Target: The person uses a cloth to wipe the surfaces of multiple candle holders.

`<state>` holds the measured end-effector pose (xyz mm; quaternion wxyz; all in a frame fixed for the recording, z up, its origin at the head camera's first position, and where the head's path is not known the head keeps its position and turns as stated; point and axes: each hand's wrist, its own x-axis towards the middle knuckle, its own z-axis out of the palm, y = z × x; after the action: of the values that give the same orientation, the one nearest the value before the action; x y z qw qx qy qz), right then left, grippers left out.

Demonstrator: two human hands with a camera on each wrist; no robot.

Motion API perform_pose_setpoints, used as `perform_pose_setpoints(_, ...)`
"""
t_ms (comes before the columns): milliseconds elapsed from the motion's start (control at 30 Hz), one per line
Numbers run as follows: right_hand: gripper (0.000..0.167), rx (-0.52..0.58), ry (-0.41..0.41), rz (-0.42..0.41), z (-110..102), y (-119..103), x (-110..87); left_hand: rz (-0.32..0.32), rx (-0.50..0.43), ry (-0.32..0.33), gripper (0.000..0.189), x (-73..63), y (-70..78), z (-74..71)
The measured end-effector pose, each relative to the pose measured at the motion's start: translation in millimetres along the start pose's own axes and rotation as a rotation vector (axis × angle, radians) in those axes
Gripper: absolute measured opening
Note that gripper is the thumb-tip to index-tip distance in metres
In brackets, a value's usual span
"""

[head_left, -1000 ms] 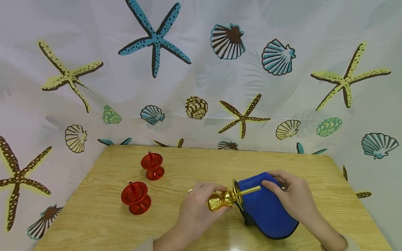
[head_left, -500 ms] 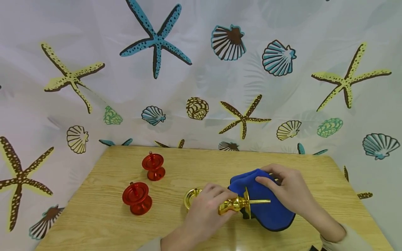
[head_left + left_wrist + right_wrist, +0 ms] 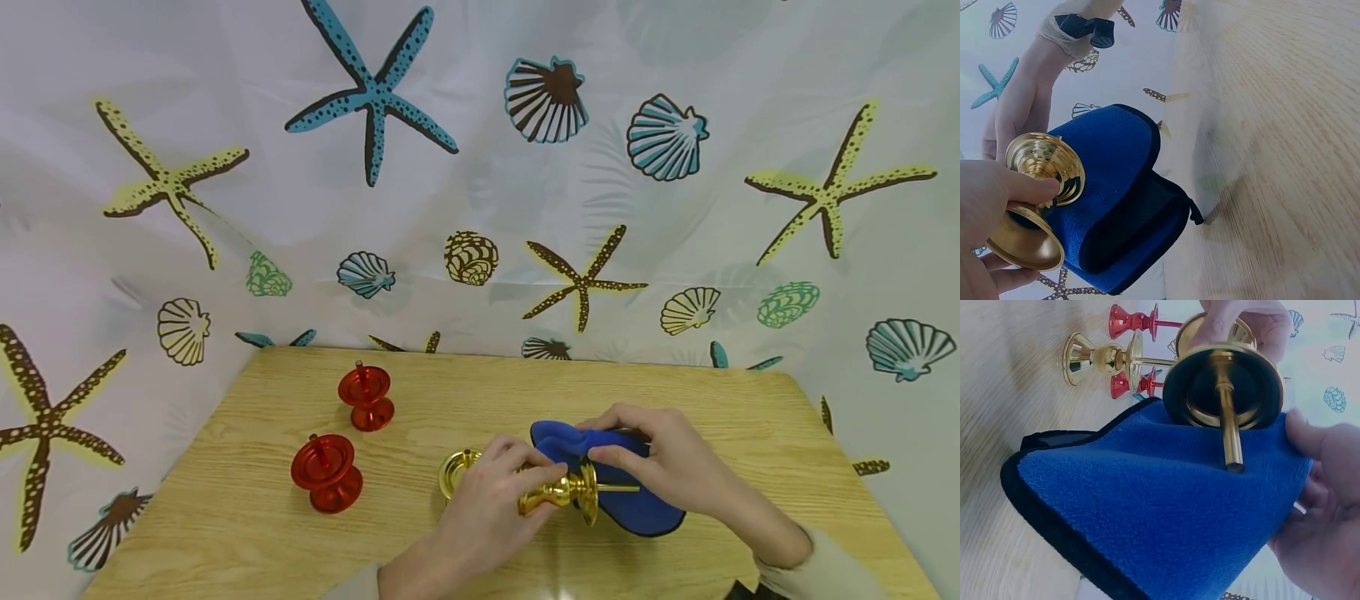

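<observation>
My left hand [image 3: 483,504] grips a shiny gold candle holder [image 3: 587,493] by its stem, tipped on its side with the thin rod pointing right. My right hand [image 3: 671,460] pinches a folded blue cloth [image 3: 641,510] with black edging, behind and against the holder's dish. In the right wrist view the gold rod [image 3: 1230,434] lies across the blue cloth [image 3: 1147,494], with the dish's dark, reflective face toward the camera. The left wrist view shows the left thumb [image 3: 1032,187] across the holder's waist, its flared base below. A second gold candle holder [image 3: 452,473] stands partly hidden behind my left hand.
Two red candle holders [image 3: 326,472] of similar shape stand upright at the left of the wooden table [image 3: 240,533]. A white curtain [image 3: 450,192] printed with starfish and shells hangs behind the table and along its sides.
The gold candle holder has shifted right, and its rod has turned from slanting upward to nearly level. The right hand has moved left with the cloth, now bunched closer behind the dish.
</observation>
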<state>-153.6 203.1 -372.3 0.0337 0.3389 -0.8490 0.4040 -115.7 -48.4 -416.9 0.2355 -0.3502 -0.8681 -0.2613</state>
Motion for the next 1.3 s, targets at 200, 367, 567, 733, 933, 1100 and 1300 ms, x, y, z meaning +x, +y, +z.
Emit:
perform_pose_setpoints(200, 0.015, 0.138, -0.103, -0.063, 2, 3, 2.4, 0.015, -0.025, -0.04, 0.036, -0.6, 0.9, -2.6)
perform_pose_setpoints(367, 0.012, 0.178, -0.143, -0.044, 5, -1, 3.5, 0.011, -0.029, -0.059, 0.034, 0.6, 2.9, -3.9)
perform_pose_setpoints(567, 0.009, 0.024, -0.099, -0.068, 8, -16, 0.2, -0.023, -0.048, -0.079, 0.031, 2.9, 1.8, -4.5)
perform_pose_setpoints(733, 0.016, -0.186, 0.033, -0.175, 19, -25, -10.3, -0.048, -0.053, -0.07, 0.029, 2.9, -3.8, -3.2)
perform_pose_setpoints(933, 0.012, -0.427, 0.203, -0.342, 38, -28, -24.5, -0.037, -0.082, -0.03, 0.03, 2.6, -10.0, -1.7)
perform_pose_setpoints(1100, 0.05, -0.621, 0.285, -0.487, 50, -32, -35.1, -0.072, -0.124, -0.043, 0.029, 1.6, -11.3, -3.8)
perform_pose_setpoints(1300, 0.052, -0.693, 0.313, -0.527, 55, -35, -39.1, -0.099, -0.141, -0.06, 0.026, 1.6, -11.4, -4.5)
